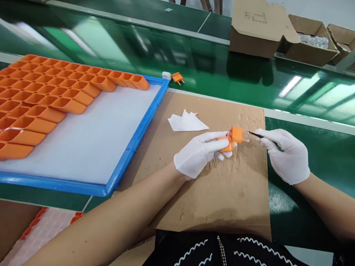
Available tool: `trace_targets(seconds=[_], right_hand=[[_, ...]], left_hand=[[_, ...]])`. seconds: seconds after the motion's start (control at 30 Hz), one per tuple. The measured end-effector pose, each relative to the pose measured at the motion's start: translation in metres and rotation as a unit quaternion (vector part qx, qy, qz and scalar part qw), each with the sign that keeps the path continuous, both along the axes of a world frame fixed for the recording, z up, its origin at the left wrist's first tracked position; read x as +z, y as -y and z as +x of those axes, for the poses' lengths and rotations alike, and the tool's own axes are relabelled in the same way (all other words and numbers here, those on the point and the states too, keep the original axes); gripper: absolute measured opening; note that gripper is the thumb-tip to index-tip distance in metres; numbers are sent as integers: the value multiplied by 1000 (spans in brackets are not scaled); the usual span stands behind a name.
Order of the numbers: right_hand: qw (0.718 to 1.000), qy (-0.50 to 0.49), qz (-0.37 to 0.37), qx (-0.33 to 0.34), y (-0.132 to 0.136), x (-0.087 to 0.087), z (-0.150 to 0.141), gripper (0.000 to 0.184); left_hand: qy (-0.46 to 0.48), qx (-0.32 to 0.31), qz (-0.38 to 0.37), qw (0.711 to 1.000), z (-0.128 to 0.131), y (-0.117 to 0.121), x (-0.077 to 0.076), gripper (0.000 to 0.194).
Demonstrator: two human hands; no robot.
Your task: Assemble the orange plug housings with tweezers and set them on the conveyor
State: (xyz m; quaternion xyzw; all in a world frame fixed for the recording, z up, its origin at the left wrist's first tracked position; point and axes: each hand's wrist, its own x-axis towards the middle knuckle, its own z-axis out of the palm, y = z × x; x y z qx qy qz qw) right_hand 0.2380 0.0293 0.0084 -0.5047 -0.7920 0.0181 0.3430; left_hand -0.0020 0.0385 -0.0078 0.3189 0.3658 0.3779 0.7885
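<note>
My left hand (202, 152), in a white glove, is closed around small orange plastic pieces (236, 134). One piece sticks out past the fingertips toward the right, and the fingers cover part of the rest. At its right end sits a small clear part (246, 136). My right hand (290, 157), gloved too, grips dark tweezers (255, 135) between thumb and fingers. Their tip meets or nearly touches the clear part; whether it is pinched I cannot tell. Below both hands lies a cardboard sheet (219, 199), with a torn white paper piece (187, 122) on it.
To the left, a blue-rimmed tray (133, 147) carries rows of hollow orange housings (58, 92). An orange plug piece (178, 77) lies on the green surface (205, 79) beyond. Cardboard boxes (255, 42) stand at the back right, one with clear parts (314, 40).
</note>
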Motion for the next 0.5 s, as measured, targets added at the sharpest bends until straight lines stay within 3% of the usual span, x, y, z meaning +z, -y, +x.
trace_targets(seconds=[0.07, 0.17, 0.3, 0.5], right_hand=[[1000, 10, -10, -4, -4, -10, 2, 26], [986, 161, 16, 45, -14, -24, 4, 35], [940, 317, 13, 124, -25, -34, 5, 56], [937, 322, 10, 137, -25, -33, 4, 57]], left_hand=[[74, 24, -95, 992, -2, -5, 4, 20], [119, 83, -199, 969, -5, -9, 10, 23], [141, 93, -230, 958, -6, -8, 16, 27], [137, 79, -233, 959, -7, -5, 19, 32]])
